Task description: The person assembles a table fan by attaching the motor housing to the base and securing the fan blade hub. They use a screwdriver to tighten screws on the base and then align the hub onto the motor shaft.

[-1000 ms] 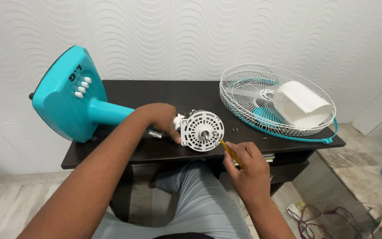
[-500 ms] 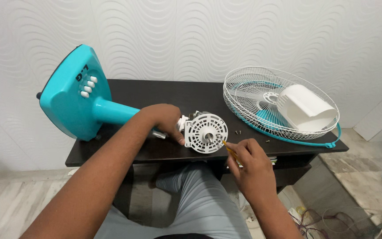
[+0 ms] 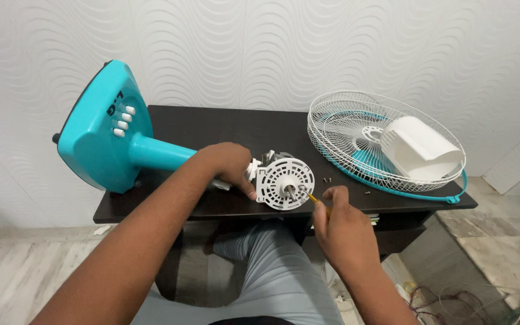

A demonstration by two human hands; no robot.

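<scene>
A turquoise fan stand with a flat base [image 3: 105, 137] lies on its side on the dark table [image 3: 230, 129]. At its end sits the white round motor plate [image 3: 284, 182] with a metal shaft in the middle. My left hand [image 3: 227, 164] grips the fan neck just behind that plate. My right hand [image 3: 339, 227] holds a yellow-handled screwdriver [image 3: 313, 198] whose tip touches the plate near the shaft.
White wire fan grilles [image 3: 356, 129] with a turquoise rim lie at the right of the table, a white motor cover [image 3: 419, 148] resting on them. Loose small screws [image 3: 327, 179] lie near the plate. Tangled cables [image 3: 452, 295] lie on the floor at the right.
My right hand has moved up closer to the motor plate with the screwdriver. The view has shifted slightly; my left hand keeps its grip.
</scene>
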